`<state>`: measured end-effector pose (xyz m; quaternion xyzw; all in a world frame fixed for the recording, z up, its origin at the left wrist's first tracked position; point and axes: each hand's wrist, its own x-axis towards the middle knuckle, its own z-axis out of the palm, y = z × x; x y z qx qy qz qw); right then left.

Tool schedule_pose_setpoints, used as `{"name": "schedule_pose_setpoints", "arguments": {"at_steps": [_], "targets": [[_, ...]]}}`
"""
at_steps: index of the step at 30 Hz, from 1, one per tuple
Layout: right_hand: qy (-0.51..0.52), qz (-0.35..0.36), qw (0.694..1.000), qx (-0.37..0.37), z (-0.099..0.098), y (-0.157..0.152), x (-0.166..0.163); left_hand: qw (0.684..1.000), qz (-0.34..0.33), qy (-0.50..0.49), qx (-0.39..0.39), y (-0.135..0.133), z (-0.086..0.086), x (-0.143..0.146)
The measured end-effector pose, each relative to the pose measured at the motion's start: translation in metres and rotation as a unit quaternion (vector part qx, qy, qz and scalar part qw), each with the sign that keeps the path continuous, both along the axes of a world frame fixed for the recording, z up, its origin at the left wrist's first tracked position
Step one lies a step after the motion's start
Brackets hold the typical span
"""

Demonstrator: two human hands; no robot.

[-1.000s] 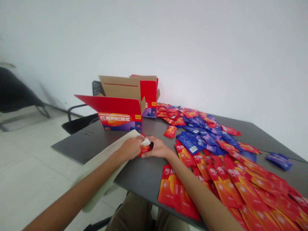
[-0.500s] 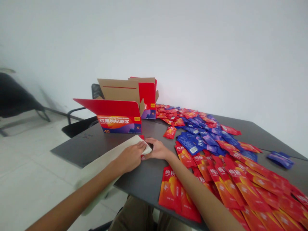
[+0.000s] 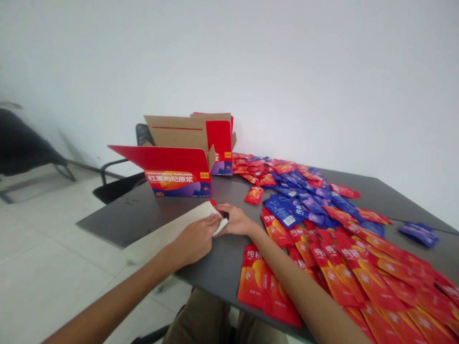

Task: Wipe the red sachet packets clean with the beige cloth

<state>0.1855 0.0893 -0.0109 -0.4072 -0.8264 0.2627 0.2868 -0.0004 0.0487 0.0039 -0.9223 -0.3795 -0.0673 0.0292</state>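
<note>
My left hand [image 3: 193,241] is closed on a long cream-white cloth [image 3: 161,240], which trails left across the table's near-left edge. The cloth's right end is folded up under my left fingertips. My right hand [image 3: 234,220] meets it there, thumb low and fingers curled around a red sachet [image 3: 213,203]. Only a small red corner of that sachet shows; cloth and fingers hide the rest. Both hands rest close together just above the dark table [image 3: 211,263].
An open red-and-purple carton [image 3: 179,184] stands behind my hands, with a second carton [image 3: 222,143] behind it. Blue sachets [image 3: 297,205] and red sachets [image 3: 344,267] lie heaped along the right. Black chairs [image 3: 118,184] stand left of the table.
The cloth's hanging part has drawn up, and its right end now curls at my fingertips. My left hand has shifted slightly, while my right hand stays nearly in place.
</note>
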Motion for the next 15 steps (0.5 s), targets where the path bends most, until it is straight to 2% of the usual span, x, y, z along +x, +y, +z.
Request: {"name": "schedule_pose_setpoints", "arguments": {"at_steps": [4, 6, 8, 12, 13, 15], "targets": [[0.004, 0.001, 1.000, -0.004, 0.001, -0.001, 0.001, 0.995, 0.103, -0.010, -0.012, 0.018, 0.008, -0.003], [0.003, 0.002, 1.000, -0.006, 0.002, -0.002, 0.001, 0.992, 0.129, -0.006, -0.011, 0.025, 0.010, -0.004], [0.002, 0.003, 1.000, -0.007, 0.002, -0.001, 0.000, 0.994, 0.108, 0.000, -0.009, 0.021, 0.008, -0.004], [0.000, -0.004, 1.000, -0.006, 0.000, 0.000, 0.000, 1.000, 0.008, -0.003, 0.001, 0.005, 0.001, -0.003], [0.001, -0.005, 1.000, -0.005, 0.000, 0.000, 0.000, 1.000, 0.010, -0.006, 0.000, 0.005, 0.002, -0.004], [0.001, -0.005, 1.000, -0.003, 0.001, -0.002, 0.000, 0.998, 0.058, -0.007, -0.006, 0.012, 0.005, -0.005]]}}
